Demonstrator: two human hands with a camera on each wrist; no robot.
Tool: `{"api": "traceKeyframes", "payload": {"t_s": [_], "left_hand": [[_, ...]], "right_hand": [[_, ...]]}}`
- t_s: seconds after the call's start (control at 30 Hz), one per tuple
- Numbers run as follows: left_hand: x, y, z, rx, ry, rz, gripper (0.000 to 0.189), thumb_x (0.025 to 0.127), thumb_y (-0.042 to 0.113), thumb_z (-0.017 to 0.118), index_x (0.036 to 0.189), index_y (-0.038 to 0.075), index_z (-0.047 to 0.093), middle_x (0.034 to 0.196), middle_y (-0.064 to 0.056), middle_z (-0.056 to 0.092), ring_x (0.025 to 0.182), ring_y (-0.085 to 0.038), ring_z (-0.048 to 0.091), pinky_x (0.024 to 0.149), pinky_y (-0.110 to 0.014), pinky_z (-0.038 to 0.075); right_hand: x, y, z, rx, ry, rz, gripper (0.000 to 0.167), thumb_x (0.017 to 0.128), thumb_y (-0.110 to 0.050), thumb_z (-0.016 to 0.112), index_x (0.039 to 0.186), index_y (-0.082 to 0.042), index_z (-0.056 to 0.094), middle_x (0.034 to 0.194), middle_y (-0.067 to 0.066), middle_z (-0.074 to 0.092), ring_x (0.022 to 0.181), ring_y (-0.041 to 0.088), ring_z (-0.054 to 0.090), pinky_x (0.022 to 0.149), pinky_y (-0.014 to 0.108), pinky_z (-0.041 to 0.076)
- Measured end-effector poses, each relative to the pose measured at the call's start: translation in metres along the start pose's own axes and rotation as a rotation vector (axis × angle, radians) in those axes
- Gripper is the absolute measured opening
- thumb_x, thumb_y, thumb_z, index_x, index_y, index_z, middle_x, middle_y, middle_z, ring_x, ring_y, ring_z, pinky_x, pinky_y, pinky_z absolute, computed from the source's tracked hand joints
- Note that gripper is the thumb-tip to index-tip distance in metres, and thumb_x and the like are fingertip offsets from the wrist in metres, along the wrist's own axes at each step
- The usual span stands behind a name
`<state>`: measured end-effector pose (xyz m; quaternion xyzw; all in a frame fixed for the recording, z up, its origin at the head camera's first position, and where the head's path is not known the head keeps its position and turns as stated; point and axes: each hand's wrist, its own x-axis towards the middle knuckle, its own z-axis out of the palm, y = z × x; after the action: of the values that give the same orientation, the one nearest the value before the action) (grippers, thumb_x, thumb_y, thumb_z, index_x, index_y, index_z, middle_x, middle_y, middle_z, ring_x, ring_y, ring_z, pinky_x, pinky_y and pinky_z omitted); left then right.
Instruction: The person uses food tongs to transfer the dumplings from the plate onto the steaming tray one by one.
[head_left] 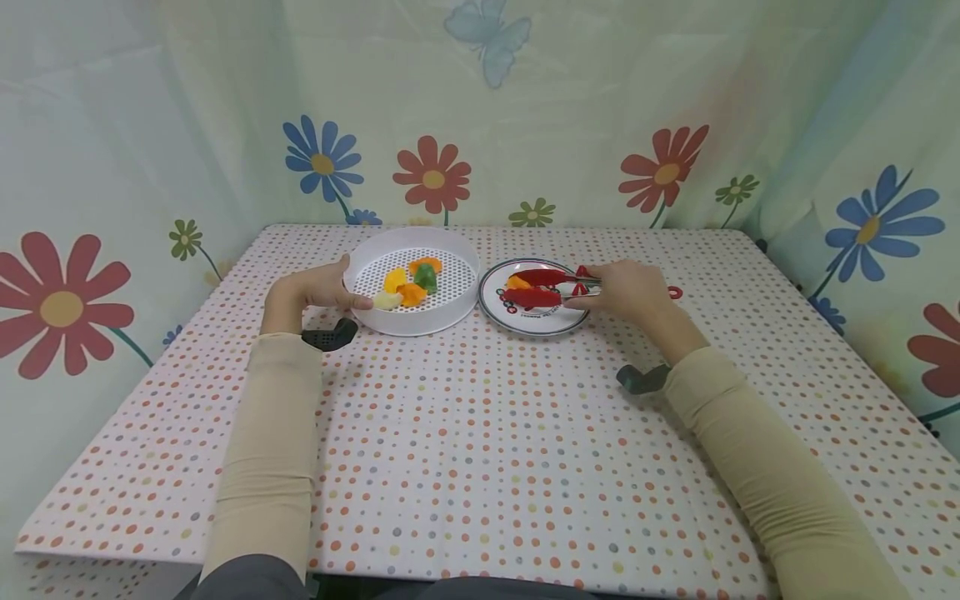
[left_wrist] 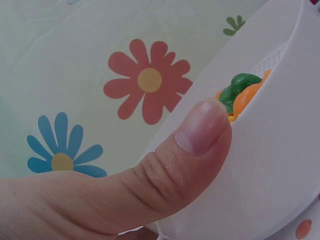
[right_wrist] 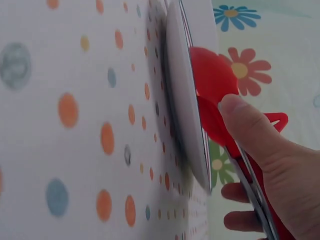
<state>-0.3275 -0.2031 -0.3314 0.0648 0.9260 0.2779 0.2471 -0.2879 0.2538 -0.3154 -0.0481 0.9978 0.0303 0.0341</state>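
My left hand (head_left: 321, 285) holds the left side of a round white strainer (head_left: 414, 323), thumb over its rim. Inside, on the perforated base, lie several small pepper-like pieces, among them a green piece (head_left: 425, 277), a yellow piece (head_left: 394, 279) and a pale piece (head_left: 386, 301). In the right wrist view, my right hand (right_wrist: 272, 155) grips metal tongs with red tips (right_wrist: 215, 75). They reach over a white printed plate (head_left: 543, 327) with a dark rim. An orange-yellow piece (head_left: 517, 283) shows at the tips; I cannot tell whether they pinch it.
Plate and strainer stand side by side towards the back of a table with a dotted cloth (head_left: 465, 450). A flowered curtain (head_left: 570, 100) hangs behind the table and along both sides. Dark wrist devices (head_left: 643, 379) sit at both wrists.
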Motion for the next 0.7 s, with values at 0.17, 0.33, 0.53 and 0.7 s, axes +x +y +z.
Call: {"api": "traceKeyframes", "payload": {"t_s": [0.17,0.33,0.53,0.7], "left_hand": [[-0.001,0.0,0.0,0.0,0.004,0.0,0.124,0.078,0.05,0.073,0.148,0.005,-0.02,0.158,-0.024,-0.006,0.145,-0.042,0.003,0.112,-0.067,0.008],[-0.001,0.0,0.0,-0.007,0.004,0.003,0.125,0.078,0.049,0.073,0.149,0.006,-0.02,0.158,-0.024,-0.004,0.145,-0.041,0.007,0.113,-0.065,0.008],[-0.003,0.0,0.0,-0.021,-0.001,0.005,0.124,0.078,0.048,0.073,0.148,0.006,-0.02,0.158,-0.024,-0.004,0.144,-0.041,0.011,0.113,-0.065,0.007],[-0.004,0.002,0.0,-0.019,0.002,0.003,0.124,0.078,0.047,0.074,0.149,0.005,-0.02,0.158,-0.024,-0.005,0.145,-0.041,0.008,0.113,-0.065,0.007]], "right_hand": [[0.0,0.007,0.001,0.006,0.014,-0.032,0.092,0.072,-0.071,0.063,0.142,-0.015,0.045,0.137,0.024,0.051,0.117,0.041,0.051,0.085,0.054,0.048],[0.001,0.012,0.004,0.036,0.024,-0.04,0.091,0.072,-0.068,0.067,0.141,-0.013,0.046,0.135,0.022,0.053,0.115,0.04,0.052,0.088,0.056,0.045],[0.002,0.018,0.01,0.029,0.061,-0.055,0.09,0.072,-0.069,0.065,0.139,-0.011,0.049,0.128,0.022,0.059,0.105,0.035,0.056,0.077,0.046,0.049],[0.003,0.023,0.012,0.014,0.063,-0.043,0.092,0.071,-0.072,0.063,0.14,-0.013,0.048,0.13,0.022,0.058,0.102,0.035,0.057,0.074,0.042,0.048]]}}
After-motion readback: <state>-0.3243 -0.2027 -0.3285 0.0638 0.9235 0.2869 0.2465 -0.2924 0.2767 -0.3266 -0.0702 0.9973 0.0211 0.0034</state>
